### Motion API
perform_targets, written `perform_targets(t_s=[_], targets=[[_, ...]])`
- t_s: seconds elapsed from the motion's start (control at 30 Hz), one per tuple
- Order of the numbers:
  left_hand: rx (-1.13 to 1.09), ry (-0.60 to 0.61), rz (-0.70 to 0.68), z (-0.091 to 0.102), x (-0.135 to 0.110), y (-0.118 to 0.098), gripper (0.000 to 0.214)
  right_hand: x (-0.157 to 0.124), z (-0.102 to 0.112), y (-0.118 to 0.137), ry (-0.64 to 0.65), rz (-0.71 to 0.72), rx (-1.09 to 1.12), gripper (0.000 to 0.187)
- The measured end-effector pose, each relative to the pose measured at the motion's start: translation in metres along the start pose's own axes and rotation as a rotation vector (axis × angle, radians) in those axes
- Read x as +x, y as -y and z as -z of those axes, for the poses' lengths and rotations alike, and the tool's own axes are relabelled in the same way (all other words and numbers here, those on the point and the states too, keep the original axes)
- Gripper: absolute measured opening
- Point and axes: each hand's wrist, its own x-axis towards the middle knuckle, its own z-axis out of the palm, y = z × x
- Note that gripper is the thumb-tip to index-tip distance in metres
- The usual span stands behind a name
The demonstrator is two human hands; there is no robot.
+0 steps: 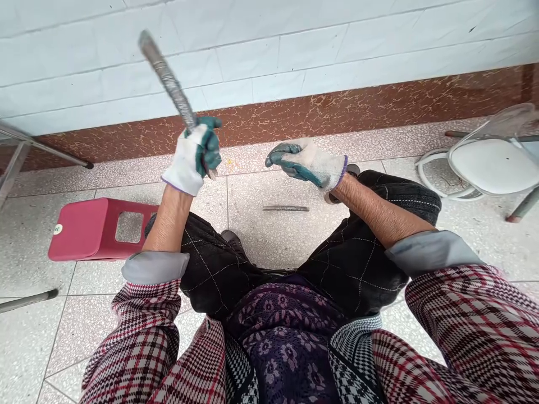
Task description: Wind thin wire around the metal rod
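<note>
A ribbed metal rod (168, 81) rises at a slant in front of a white tiled wall (320, 39), its free end pointing up and to the left. Its lower end passes into the left hand (194, 156), which wears a white work glove with a dark green palm. The fingers are wrapped fully around the rod in a fist, and a short stub of the rod shows just below the fist. Nearly all of the rod stands above the hand.

The right hand (307, 163), in a matching glove, is raised at about the same height, off to the right and apart from the rod. It holds nothing — the fingers are loosely curled and point left, toward the other hand.

On the speckled floor tiles (269, 235) between the person's knees lies a second, shorter metal rod (286, 209), flat and untouched, below the right hand.

The person is seated, in dark quilted trousers and plaid sleeves pushed back from the forearms. A red plastic stool (92, 230) lies tipped on its side to the left — just beside the left knee. A white chair (492, 163) stands at the far right.
</note>
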Motion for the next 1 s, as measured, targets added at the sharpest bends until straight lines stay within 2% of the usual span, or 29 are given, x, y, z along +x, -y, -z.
perform_targets(t_s=[0.03, 0.17, 0.27, 0.43, 0.5, 0.67, 0.83, 1.0], targets=[[0.104, 0.033, -0.008, -0.004, -0.004, 0.002, 0.006, 0.000, -0.001, 0.002, -0.004, -0.021, -0.001, 0.013], [0.516, 0.185, 0.002, -0.022, -0.014, 0.018, 0.015, -0.002, -0.004, 0.013, -0.058, -0.052, 0.036, 0.013], [0.615, 0.228, 0.004, -0.030, -0.013, 0.029, 0.018, -0.002, -0.004, 0.015, -0.062, -0.051, 0.000, 0.013], [0.452, 0.050, 0.058, -0.037, -0.010, 0.028, 0.021, -0.001, -0.002, 0.008, 0.001, -0.029, -0.066, 0.010], [0.359, 0.015, 0.079, -0.036, -0.009, 0.024, 0.024, -0.002, -0.001, 0.006, 0.018, -0.026, -0.073, 0.011], [0.140, 0.102, 0.035, -0.020, -0.005, 0.011, 0.025, -0.001, -0.003, 0.007, 0.007, -0.026, 0.003, 0.013], [0.020, 0.086, 0.031, -0.008, -0.002, 0.002, 0.020, 0.000, -0.001, 0.015, 0.015, 0.015, 0.096, 0.011], [0.045, 0.060, 0.178, -0.006, -0.004, 0.002, 0.019, -0.001, 0.008, 0.017, -0.004, 0.039, 0.153, 0.013]])
